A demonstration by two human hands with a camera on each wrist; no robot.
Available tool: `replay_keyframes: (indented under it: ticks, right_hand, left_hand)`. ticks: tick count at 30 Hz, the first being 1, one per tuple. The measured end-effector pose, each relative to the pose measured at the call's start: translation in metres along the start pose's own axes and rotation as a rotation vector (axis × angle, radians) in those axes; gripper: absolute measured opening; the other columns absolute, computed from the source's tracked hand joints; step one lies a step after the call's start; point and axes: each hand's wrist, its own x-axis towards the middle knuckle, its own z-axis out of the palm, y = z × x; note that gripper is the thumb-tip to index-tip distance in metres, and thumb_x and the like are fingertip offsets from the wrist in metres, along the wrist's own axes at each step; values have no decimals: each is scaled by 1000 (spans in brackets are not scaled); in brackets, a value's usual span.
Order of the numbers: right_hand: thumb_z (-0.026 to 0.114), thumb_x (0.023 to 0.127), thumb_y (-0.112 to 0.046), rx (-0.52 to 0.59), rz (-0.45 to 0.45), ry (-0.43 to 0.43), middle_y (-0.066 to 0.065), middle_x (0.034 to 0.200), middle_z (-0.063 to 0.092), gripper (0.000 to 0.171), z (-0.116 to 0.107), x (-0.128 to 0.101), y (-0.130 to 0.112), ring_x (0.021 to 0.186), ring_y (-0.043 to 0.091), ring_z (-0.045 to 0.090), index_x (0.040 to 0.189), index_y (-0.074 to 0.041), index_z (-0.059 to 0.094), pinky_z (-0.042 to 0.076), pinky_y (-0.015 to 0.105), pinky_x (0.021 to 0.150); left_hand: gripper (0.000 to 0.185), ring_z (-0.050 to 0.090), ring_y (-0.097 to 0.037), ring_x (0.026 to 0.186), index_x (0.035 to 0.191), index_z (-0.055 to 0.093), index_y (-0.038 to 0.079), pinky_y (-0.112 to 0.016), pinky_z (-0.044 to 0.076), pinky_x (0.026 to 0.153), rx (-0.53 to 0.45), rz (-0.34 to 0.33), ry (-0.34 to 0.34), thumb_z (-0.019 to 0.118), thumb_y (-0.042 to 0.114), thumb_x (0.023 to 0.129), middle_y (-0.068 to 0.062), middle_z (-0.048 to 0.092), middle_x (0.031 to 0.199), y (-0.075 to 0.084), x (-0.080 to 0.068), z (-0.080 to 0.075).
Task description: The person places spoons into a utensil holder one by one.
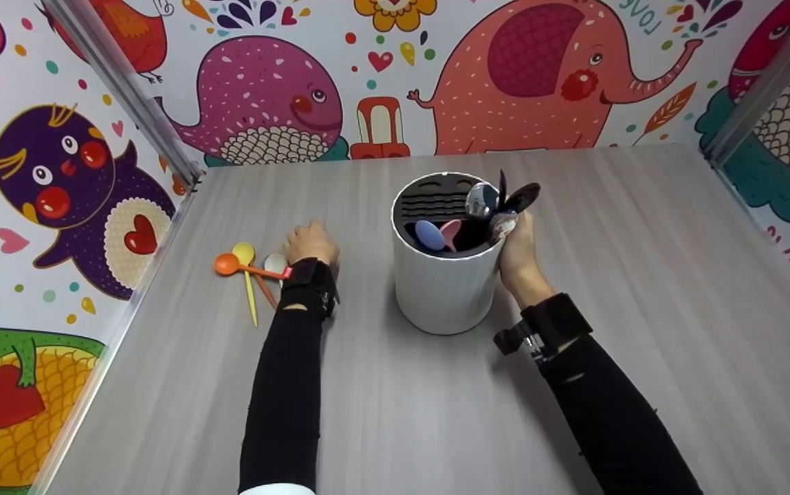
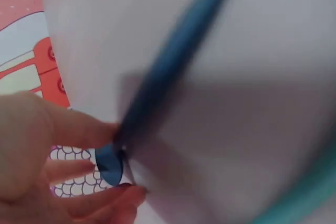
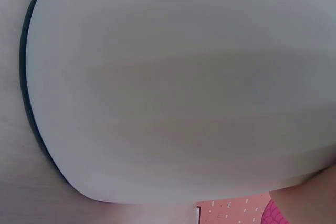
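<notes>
A white round utensil holder (image 1: 446, 289) with a dark slotted top stands mid-table. My right hand (image 1: 522, 258) grips its right side below the rim; the white wall fills most of the right wrist view, with part of the hand (image 3: 310, 198) at the lower right. The holder contains a blue spoon (image 1: 430, 234), a pink spoon (image 1: 450, 234) and several black and shiny utensils (image 1: 505, 203). My left hand (image 1: 311, 244) is low over the table, beside loose spoons. In the left wrist view, its thumb and fingers pinch a slim dark blue stick (image 2: 173, 53), blurred close to the camera.
Left of the left hand lie an orange spoon (image 1: 227, 265), a yellow spoon (image 1: 244, 253), a pale spoon (image 1: 275, 262) and a brown handle (image 1: 265, 292). A teal band (image 2: 304, 187) crosses the left wrist view's corner. Printed walls (image 1: 264, 89) enclose the table.
</notes>
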Motion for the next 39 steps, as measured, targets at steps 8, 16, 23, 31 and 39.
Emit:
replay_keyframes:
  ticks: [8, 16, 23, 31, 39]
  right_hand:
    - [28, 108, -27, -6, 0, 12, -2, 66, 60, 49, 1, 0, 0, 60, 9, 59, 74, -15, 61, 49, 25, 61]
    - [29, 108, -23, -11, -13, 34, -7, 60, 49, 48, 1, 0, 1, 57, 5, 50, 69, -16, 56, 44, 22, 58]
    - [27, 110, -27, 7, -13, 20, -4, 63, 54, 51, 1, 0, 1, 59, 8, 56, 71, -16, 58, 48, 24, 60]
    - [29, 109, -27, 3, -14, 24, -1, 70, 62, 51, -1, 1, 1, 63, 10, 61, 75, -14, 63, 51, 26, 64]
    - [28, 109, -29, 7, -17, 18, -1, 69, 62, 51, 1, 0, 1, 63, 11, 61, 74, -14, 62, 51, 27, 65]
  left_hand:
    - [57, 51, -47, 125, 146, 46, -2, -52, 45, 103, -129, -11, -21, 64, 13, 93, -29, 44, 142, 11, -5, 3]
    - [62, 49, -45, 129, 147, 44, -1, -51, 42, 108, -189, 59, -58, 67, 10, 90, -29, 46, 143, 19, -6, 5]
    - [51, 50, -38, 130, 140, 48, -4, -45, 40, 109, -327, 99, -65, 49, 12, 92, -26, 53, 140, 31, -14, 3]
    - [49, 56, -38, 117, 134, 49, -7, -43, 46, 100, -498, 95, -106, 45, 17, 91, -26, 55, 135, 46, -27, 0]
    - [56, 57, -38, 125, 133, 61, -1, -48, 45, 103, -454, 90, -82, 50, 45, 103, -23, 59, 137, 48, -29, 5]
